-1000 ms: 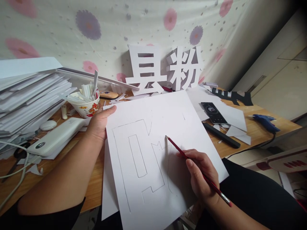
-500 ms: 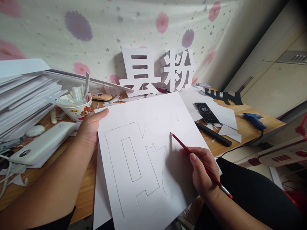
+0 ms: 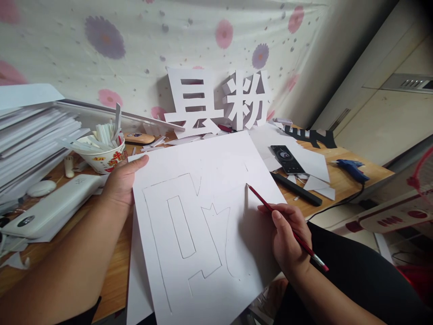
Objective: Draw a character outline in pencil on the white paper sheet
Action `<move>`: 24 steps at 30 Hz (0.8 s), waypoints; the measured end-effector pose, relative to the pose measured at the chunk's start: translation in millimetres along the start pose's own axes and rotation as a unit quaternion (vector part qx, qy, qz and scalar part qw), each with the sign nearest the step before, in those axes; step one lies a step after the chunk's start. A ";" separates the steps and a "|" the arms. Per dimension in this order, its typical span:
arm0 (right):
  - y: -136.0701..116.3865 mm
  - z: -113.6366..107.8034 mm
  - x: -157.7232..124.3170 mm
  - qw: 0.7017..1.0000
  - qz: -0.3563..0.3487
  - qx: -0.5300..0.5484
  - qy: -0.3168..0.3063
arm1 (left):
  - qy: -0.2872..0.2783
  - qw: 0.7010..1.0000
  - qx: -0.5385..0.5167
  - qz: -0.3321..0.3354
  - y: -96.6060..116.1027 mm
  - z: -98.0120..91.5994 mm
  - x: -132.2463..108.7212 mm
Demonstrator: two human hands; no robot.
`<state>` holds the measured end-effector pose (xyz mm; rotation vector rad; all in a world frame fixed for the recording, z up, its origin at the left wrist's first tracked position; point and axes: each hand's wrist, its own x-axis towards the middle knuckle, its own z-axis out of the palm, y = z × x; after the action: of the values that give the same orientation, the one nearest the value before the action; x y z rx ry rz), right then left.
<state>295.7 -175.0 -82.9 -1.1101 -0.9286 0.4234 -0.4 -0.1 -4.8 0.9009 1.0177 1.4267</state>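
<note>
A large white sheet lies tilted over the wooden table's front edge, with pencilled outlines of a blocky shape on it. My left hand grips the sheet's upper left edge, thumb on top. My right hand is closed on a red pencil. The pencil's tip rests on the sheet near its right side, beside a short drawn line.
A tall stack of white boards, a paper bowl of strips and a white power bank are at the left. White cut-out characters stand against the flowered cloth. A phone, black bar and blue glue gun lie at the right.
The pencil tip has moved right and slightly up across the sheet. The view has shifted, so everything sits further left in the picture. My left hand keeps its hold on the sheet.
</note>
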 end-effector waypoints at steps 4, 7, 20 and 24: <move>-1.3 -0.4 -0.1 1.000 0.002 0.002 0.006 | 0.006 1.000 -0.001 0.003 -0.1 -0.2 -0.4; -1.4 -0.6 -0.6 1.000 -0.003 -0.006 0.002 | 0.000 1.000 -0.002 0.004 -0.6 -0.4 -0.2; -4.0 -5.4 -4.8 1.000 -0.014 -0.011 -0.007 | 0.008 1.000 0.007 0.001 1.4 1.3 -1.4; -3.1 -9.9 -8.8 1.000 -0.012 0.004 -0.028 | 0.010 1.000 0.009 0.009 1.3 -1.1 0.9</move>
<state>298.2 -188.2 -85.2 -1.0833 -0.9865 0.4402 -1.9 0.7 -4.0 0.9122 1.0414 1.4469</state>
